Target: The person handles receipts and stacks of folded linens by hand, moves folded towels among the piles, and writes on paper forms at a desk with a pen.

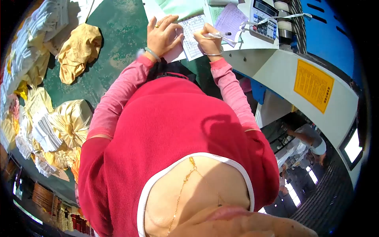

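Note:
A white form with a printed grid point(192, 35) lies on the table in front of me. My left hand point(164, 36) rests on its left side, fingers loosely spread and holding nothing. My right hand point(207, 39) is closed around a pen point(226, 34) over the right edge of the form. A white cord point(294, 15) runs from near the pen across a calculator point(263, 17). Beside the form lies a purple written sheet point(232, 21), partly over a green one. The pen's tip is hidden by my fingers.
On the green tabletop point(114, 43), a crumpled yellow cloth point(80, 51) lies to the left. Piles of white and yellow fabric point(33, 59) and a tied yellow bundle point(73, 120) line the left edge. A white machine panel with an orange label point(314, 85) stands right; another person point(310, 140) is behind.

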Motion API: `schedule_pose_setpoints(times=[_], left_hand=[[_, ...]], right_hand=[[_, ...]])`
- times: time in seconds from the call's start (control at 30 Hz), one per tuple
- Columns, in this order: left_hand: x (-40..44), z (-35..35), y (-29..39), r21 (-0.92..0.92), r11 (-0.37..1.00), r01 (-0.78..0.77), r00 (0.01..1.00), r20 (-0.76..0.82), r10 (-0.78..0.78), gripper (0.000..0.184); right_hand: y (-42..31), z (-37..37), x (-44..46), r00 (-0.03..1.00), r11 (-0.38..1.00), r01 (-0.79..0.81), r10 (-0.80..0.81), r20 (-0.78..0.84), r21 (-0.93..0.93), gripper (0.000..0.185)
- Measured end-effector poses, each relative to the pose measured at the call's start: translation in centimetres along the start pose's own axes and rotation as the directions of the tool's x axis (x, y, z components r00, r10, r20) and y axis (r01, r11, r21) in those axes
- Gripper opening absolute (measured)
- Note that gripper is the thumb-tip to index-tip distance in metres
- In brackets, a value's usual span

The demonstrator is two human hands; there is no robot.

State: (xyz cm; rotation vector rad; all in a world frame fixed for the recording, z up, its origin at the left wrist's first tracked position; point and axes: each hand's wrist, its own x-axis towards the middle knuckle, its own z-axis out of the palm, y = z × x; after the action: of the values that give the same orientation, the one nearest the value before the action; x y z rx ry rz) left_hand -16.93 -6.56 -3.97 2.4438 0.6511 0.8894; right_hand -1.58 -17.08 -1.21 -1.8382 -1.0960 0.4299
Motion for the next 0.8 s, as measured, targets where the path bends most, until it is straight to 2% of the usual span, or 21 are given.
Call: schedule_pose_setpoints(times=[0.03, 0.23, 0.33, 0.43, 0.53, 0.67, 0.73, 0.8], left_hand=[[0.0, -0.1, 0.1, -0.005, 1.000, 0.002, 1.000, -0.004, -0.002, 0.021], [-0.1, -0.1, 0.1, 0.003, 1.000, -0.001, 1.000, 0.003, 0.001, 0.021], [0.0, -0.1, 0.1, 0.002, 1.000, -0.008, 1.000, 0.004, 0.008, 0.022], [0.0, 0.2, -0.2, 0.001, 1.000, -0.015, 1.000, -0.020, 0.015, 0.020], [-0.2, 0.4, -0.2, -0.005, 1.000, -0.012, 0.999, -0.034, 0.012, 0.019], [-0.2, 0.1, 0.7, 0.066, 0.998, 0.009, 0.995, -0.098, -0.002, 0.021], [-0.4, -0.5, 1.2, 0.042, 0.990, -0.133, 0.987, -0.089, 0.136, 0.027], [-0.9, -0.5, 2.2, -0.031, 0.973, -0.227, 0.973, 0.031, 0.228, 0.027]], right_hand=[[-0.5, 0.0, 0.0, 0.998, 0.999, -0.044, 0.045, -0.032, 0.013, 0.025], [-0.9, 0.0, 0.2, 0.999, 1.000, 0.023, -0.023, -0.023, -0.022, 0.026], [-0.5, 0.0, 0.1, 1.000, 1.000, 0.011, -0.011, -0.003, 0.003, 0.024], [-0.8, 0.0, 0.2, 0.999, 0.998, 0.015, -0.017, -0.039, -0.058, 0.025], [-0.4, 0.0, 0.1, 0.990, 0.997, 0.069, -0.072, -0.118, -0.029, 0.026], [1.0, -0.7, -0.5, 0.982, 0.980, 0.025, 0.013, -0.187, 0.196, 0.028], [-0.4, -1.7, -1.6, 0.988, 0.977, -0.045, 0.075, -0.138, 0.210, 0.027], [0.1, -2.6, -3.2, 0.992, 0.986, -0.086, 0.098, -0.076, 0.145, 0.026]])
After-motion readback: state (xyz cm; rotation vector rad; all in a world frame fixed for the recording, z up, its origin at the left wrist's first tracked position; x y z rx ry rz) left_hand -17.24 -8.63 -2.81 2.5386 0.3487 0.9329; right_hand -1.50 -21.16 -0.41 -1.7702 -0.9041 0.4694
